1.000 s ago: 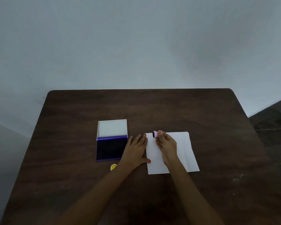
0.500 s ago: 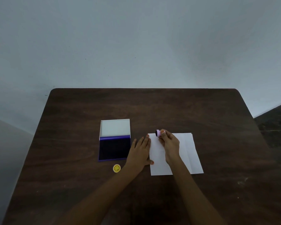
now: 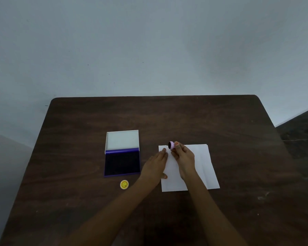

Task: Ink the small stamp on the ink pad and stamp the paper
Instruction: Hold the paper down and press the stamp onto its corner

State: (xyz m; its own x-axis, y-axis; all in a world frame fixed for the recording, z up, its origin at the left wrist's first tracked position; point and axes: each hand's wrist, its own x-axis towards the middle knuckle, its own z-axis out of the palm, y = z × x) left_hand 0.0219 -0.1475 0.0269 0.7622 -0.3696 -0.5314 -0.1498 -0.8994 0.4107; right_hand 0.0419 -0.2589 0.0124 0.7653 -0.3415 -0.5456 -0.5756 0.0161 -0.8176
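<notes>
My right hand (image 3: 182,158) grips a small pink round stamp (image 3: 171,145) at its fingertips, tilted so its dark face points left, just above the far left corner of the white paper (image 3: 205,166). My left hand (image 3: 156,166) lies flat with fingers together on the paper's left edge. The ink pad (image 3: 122,162), a purple case with a dark pad and its white lid folded back, lies open left of my left hand.
A small yellow round cap with a smiley face (image 3: 124,184) lies in front of the ink pad. Everything rests on a dark wooden table (image 3: 238,132) that stands against a pale wall.
My left hand has slid right from beside the paper onto its left edge. My right hand has kept the stamp raised over the paper's far corner.
</notes>
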